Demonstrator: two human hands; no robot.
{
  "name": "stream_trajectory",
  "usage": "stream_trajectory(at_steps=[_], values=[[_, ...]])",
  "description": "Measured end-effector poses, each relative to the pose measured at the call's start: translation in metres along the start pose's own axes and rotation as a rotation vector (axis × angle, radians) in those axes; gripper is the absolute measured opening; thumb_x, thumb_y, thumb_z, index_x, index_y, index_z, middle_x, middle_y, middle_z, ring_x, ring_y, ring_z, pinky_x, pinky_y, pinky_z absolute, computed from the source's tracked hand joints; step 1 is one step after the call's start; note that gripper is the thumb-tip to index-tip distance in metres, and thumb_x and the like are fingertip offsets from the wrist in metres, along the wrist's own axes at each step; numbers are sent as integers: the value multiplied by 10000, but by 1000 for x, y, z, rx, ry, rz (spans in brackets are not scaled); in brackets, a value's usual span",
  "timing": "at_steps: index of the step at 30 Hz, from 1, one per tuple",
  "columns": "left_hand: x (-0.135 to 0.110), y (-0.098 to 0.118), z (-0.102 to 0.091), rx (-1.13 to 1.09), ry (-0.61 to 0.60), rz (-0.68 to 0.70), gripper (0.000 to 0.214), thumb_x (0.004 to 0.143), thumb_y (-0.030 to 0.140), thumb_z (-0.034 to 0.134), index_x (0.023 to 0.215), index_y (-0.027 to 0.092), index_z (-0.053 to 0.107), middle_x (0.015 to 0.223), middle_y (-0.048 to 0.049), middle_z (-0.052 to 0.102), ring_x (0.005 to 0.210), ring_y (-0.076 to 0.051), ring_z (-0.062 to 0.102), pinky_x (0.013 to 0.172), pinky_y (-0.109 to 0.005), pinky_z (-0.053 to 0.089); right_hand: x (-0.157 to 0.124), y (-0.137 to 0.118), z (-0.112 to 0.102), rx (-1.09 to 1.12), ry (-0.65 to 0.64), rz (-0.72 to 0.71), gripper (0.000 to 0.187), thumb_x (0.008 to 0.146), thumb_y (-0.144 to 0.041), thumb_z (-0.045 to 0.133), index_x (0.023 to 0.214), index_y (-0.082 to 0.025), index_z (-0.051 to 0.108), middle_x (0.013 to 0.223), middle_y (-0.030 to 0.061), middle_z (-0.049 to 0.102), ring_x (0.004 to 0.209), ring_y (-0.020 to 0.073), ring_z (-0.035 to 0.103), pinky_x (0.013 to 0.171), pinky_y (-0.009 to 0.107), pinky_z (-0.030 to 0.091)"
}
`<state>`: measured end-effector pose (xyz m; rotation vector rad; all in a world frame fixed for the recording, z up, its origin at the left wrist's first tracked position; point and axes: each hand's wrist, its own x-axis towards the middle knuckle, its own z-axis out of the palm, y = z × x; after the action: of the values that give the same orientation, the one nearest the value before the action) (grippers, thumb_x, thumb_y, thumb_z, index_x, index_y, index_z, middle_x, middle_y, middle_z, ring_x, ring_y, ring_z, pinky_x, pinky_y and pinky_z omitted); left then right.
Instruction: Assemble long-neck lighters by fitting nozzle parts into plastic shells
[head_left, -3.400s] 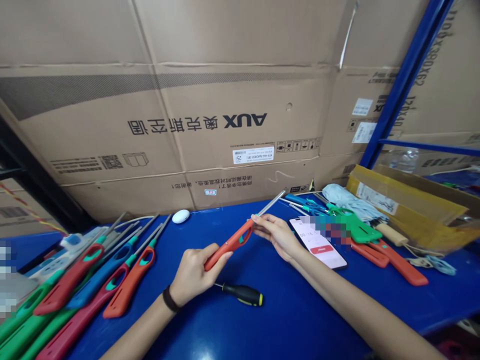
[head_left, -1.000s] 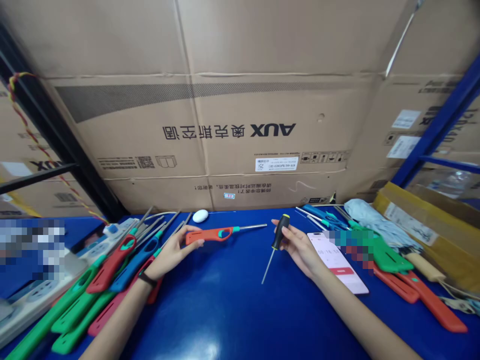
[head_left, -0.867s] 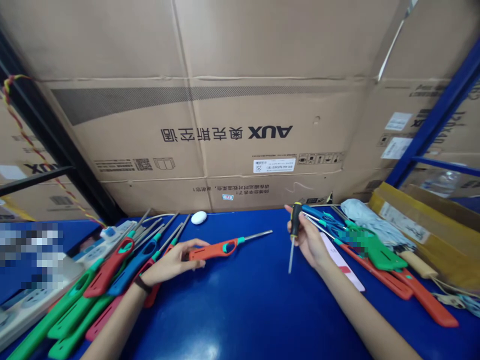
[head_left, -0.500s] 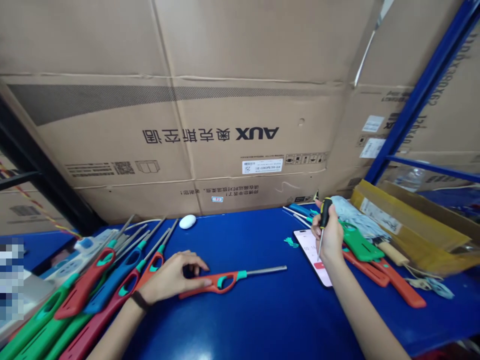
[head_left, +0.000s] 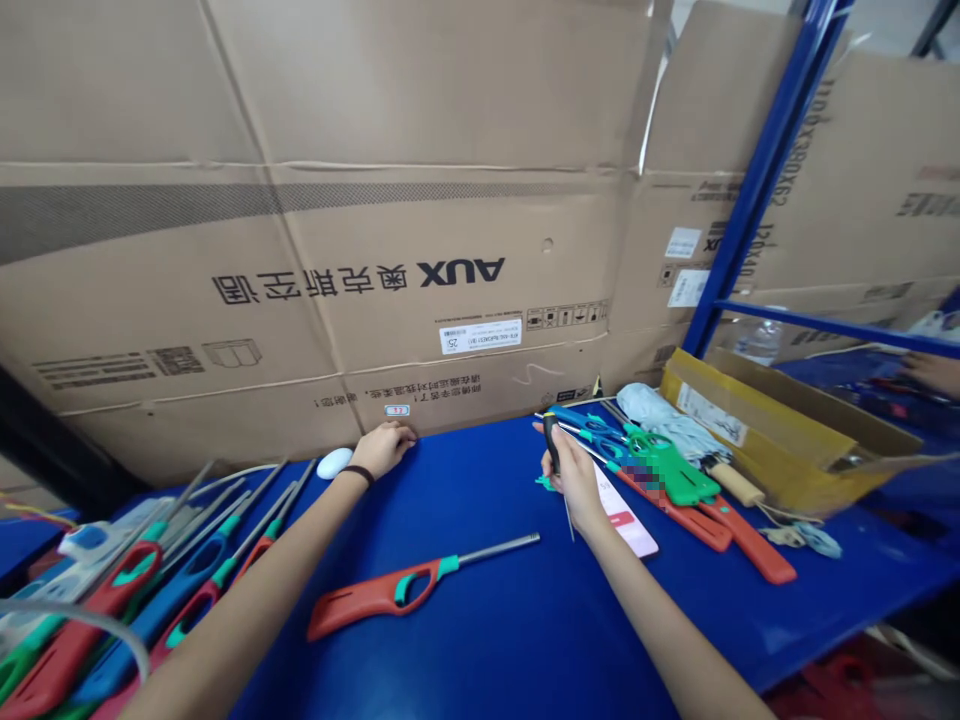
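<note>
My right hand (head_left: 576, 480) is wrapped around a screwdriver with a black and yellow handle (head_left: 552, 440); its thin shaft points down toward the table. Behind that hand lies a phone (head_left: 634, 535) with a lit screen. My left hand (head_left: 384, 450) rests at the table's back edge by the cardboard, fingers curled inward; whatever they may hold is hidden. A white oval object (head_left: 334, 463) sits just left of its wrist. Between my arms, an orange gas lighter (head_left: 375, 600) with a green trigger and metal nozzle lies untouched on the blue table (head_left: 465, 660).
Several coloured lighters (head_left: 142, 620) are piled on the left beside a white power strip (head_left: 82, 560). At right lie more lighters (head_left: 679, 480), a grey-blue cloth bundle (head_left: 660, 415) and a yellow-taped box (head_left: 757, 430). Large cardboard (head_left: 360, 220) stands behind, with a blue post (head_left: 772, 170).
My left hand has let go of the orange lighter and moved to the table's back edge. My right hand keeps the screwdriver, its tip now off the phone screen. The view has shifted right.
</note>
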<state>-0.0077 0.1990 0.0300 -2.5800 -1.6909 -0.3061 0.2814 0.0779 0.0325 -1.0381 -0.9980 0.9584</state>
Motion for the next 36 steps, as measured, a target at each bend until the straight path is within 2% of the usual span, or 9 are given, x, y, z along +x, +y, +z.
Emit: stream_trajectory(at_steps=[9, 15, 17, 20, 23, 25, 27, 32, 36], values=[[11, 8, 4, 114, -45, 192, 293, 901, 291, 533, 1160, 156, 540, 1171, -96, 563, 976, -211, 589, 818, -410, 509, 1, -1, 4, 3, -27, 24, 692, 726, -694, 493, 1085, -118, 630, 417, -59, 431, 333, 65, 280, 348, 210, 153], [6, 14, -16, 52, -28, 82, 222, 882, 269, 552, 1048, 127, 590, 1057, -94, 621, 924, -211, 612, 806, -397, 506, 1, -1, 0, 6, -23, 19, 674, 741, -687, 487, 1075, -121, 633, 439, -59, 434, 348, 58, 288, 348, 197, 169], [-16, 16, -22, 8, 26, -9, 142, 847, 243, 559, 893, 125, 624, 897, -87, 674, 840, -219, 644, 772, -350, 505, 0, -1, 0, 0, -39, 9, 668, 753, -681, 482, 1088, -122, 628, 453, -57, 439, 360, 59, 301, 351, 196, 179], [-70, 22, -27, -87, 82, -102, 132, 821, 261, 540, 816, 159, 623, 783, -40, 702, 735, -185, 670, 696, -255, 509, -3, 0, 1, -30, -92, -10, 637, 775, -661, 481, 1093, -128, 626, 467, -53, 450, 374, 62, 314, 359, 197, 196], [-136, 30, -32, -196, 97, -139, 247, 855, 356, 473, 901, 183, 644, 820, -18, 727, 744, -163, 686, 663, -205, 523, -7, 2, 4, -63, -149, -13, 613, 785, -646, 484, 1090, -132, 623, 467, -54, 452, 371, 64, 313, 361, 200, 201], [-175, 35, -35, -408, 144, -165, 331, 851, 420, 474, 1029, 199, 645, 910, -25, 731, 823, -185, 686, 731, -238, 535, -11, 2, 7, -88, -182, -5, 616, 787, -644, 482, 1099, -130, 616, 457, -54, 451, 368, 70, 321, 360, 200, 200], [-205, 38, -38, -531, 125, -182, 309, 842, 434, 496, 970, 221, 679, 942, -21, 728, 856, -197, 681, 757, -255, 537, -14, 4, 10, -120, -215, -1, 613, 793, -635, 479, 1112, -128, 607, 448, -54, 449, 370, 76, 329, 362, 199, 202], [-234, 36, -36, -715, 234, -347, 298, 797, 465, 580, 885, 200, 685, 907, -33, 728, 852, -221, 676, 759, -283, 544, -20, 9, 13, -234, -283, -24, 573, 826, -594, 468, 1125, -125, 604, 456, -49, 449, 398, 84, 338, 391, 199, 244], [-235, 34, -30, -745, 267, -311, 286, 808, 453, 582, 885, 197, 681, 1053, -63, 701, 982, -249, 645, 858, -346, 517, -22, 9, 13, -302, -309, -48, 577, 839, -596, 440, 1124, -123, 608, 465, -40, 455, 418, 89, 347, 408, 205, 255]])
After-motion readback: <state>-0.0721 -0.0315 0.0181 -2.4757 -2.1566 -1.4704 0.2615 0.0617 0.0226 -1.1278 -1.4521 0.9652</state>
